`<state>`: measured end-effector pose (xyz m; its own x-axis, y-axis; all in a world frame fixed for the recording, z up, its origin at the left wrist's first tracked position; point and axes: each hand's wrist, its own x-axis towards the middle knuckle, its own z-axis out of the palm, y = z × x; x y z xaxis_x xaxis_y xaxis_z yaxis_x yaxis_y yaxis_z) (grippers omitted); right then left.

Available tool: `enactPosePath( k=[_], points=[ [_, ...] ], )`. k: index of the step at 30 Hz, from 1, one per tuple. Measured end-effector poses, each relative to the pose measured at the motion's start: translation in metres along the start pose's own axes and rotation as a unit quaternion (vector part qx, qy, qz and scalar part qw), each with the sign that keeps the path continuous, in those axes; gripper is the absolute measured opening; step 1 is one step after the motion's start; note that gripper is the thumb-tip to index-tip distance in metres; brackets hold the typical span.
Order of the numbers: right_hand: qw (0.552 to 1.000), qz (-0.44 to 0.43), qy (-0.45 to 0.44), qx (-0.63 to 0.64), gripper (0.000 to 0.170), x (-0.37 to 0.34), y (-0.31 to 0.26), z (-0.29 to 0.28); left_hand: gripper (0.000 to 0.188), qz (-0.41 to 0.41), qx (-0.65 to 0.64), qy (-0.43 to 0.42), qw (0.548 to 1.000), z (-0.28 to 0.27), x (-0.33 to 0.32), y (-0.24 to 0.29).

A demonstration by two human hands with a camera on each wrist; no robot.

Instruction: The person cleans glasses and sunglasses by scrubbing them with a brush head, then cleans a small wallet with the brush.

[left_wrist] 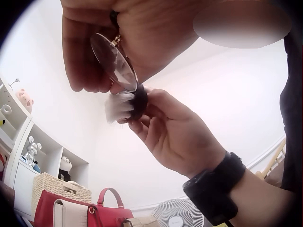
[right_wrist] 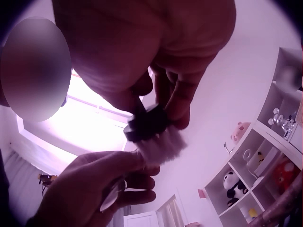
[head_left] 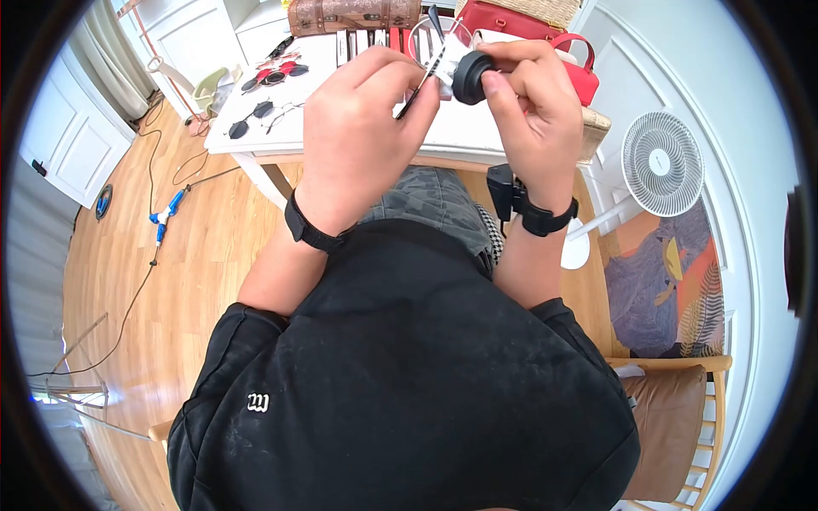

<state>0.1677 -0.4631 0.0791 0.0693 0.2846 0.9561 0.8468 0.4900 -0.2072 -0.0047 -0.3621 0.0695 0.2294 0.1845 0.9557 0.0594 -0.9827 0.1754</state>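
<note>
In the head view, both hands are raised over the near edge of a white table. The left hand [head_left: 356, 128] pinches a pair of glasses [head_left: 417, 95]; its clear, gold-rimmed lens [left_wrist: 112, 60] shows in the left wrist view. Between thumb and fingers, the right hand [head_left: 544, 119] grips a round black brush [head_left: 473, 78]. White bristles [right_wrist: 163, 145] point from the brush toward the glasses, overlapping the lens's lower end in the left wrist view. The left fingers hide part of the frame.
Dark sunglasses [head_left: 250, 121] and red-framed sunglasses [head_left: 274, 75] lie on the white table [head_left: 464, 136], left side. A brown case [head_left: 354, 15] and red handbag [head_left: 583, 81] are at the back. A white fan [head_left: 663, 163] stands right; cables [head_left: 155, 230] cross the floor.
</note>
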Motion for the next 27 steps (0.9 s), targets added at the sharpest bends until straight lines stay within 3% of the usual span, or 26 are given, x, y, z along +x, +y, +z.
enactPosePath(
  k=[2, 4, 6, 8, 9, 10, 13, 17, 18, 19, 20, 22, 24, 26, 27],
  points=[
    [0.998, 0.022, -0.045, 0.031, 0.024, 0.0, 0.002, -0.003, 0.01, 0.003, -0.008, -0.004, 1.0, 0.002, -0.001, 0.001],
    [0.998, -0.015, 0.041, -0.034, 0.023, 0.002, 0.007, -0.002, 0.01, 0.005, -0.016, -0.007, 1.0, 0.005, -0.001, 0.001],
    [0.997, -0.006, 0.059, -0.057, 0.022, 0.001, 0.002, 0.004, 0.009, 0.008, -0.024, -0.002, 1.0, 0.008, -0.003, 0.0],
    [0.997, -0.043, 0.027, -0.057, 0.02, 0.002, -0.003, 0.011, 0.008, 0.005, -0.025, 0.015, 1.0, 0.01, -0.002, -0.006],
    [0.999, -0.023, -0.032, -0.029, 0.019, 0.001, -0.005, 0.009, 0.007, 0.001, -0.025, 0.032, 0.999, 0.01, -0.002, -0.011],
    [0.999, -0.022, -0.03, -0.026, 0.019, 0.0, -0.003, 0.01, 0.007, 0.002, -0.022, 0.03, 0.999, 0.012, -0.002, -0.015],
    [0.999, -0.004, 0.028, -0.02, 0.02, -0.002, 0.001, 0.01, 0.01, -0.102, -0.143, 0.02, 0.984, 0.019, -0.003, -0.02],
    [0.997, 0.006, 0.043, 0.07, 0.026, -0.004, 0.007, 0.008, 0.014, -0.188, -0.18, 0.007, 0.966, 0.023, -0.006, -0.024],
    [0.997, 0.006, 0.042, 0.071, 0.026, -0.004, 0.005, 0.008, 0.018, -0.275, -0.216, -0.019, 0.937, 0.017, -0.002, -0.021],
    [0.993, 0.025, -0.016, 0.112, 0.026, -0.004, 0.002, 0.009, 0.022, -0.36, -0.251, -0.046, 0.898, 0.014, 0.0, -0.019],
    [0.985, 0.045, -0.074, 0.151, 0.027, -0.005, -0.001, 0.01, 0.022, -0.36, -0.252, -0.046, 0.897, 0.014, -0.001, -0.021],
    [0.989, 0.025, -0.069, 0.126, 0.028, -0.006, -0.002, 0.018, 0.029, -0.373, -0.342, -0.032, 0.862, 0.015, -0.002, -0.031],
    [0.994, 0.03, -0.08, 0.072, 0.028, -0.006, -0.006, 0.024, 0.032, -0.37, -0.355, -0.045, 0.857, 0.015, -0.003, -0.038],
    [0.996, -0.009, -0.06, 0.071, 0.028, -0.006, -0.002, 0.029, 0.035, -0.402, -0.45, -0.01, 0.798, 0.014, 0.001, -0.035],
    [0.997, -0.009, -0.064, 0.045, 0.027, -0.006, -0.003, 0.028, 0.035, -0.402, -0.45, -0.01, 0.798, 0.013, 0.002, -0.036]
  ],
)
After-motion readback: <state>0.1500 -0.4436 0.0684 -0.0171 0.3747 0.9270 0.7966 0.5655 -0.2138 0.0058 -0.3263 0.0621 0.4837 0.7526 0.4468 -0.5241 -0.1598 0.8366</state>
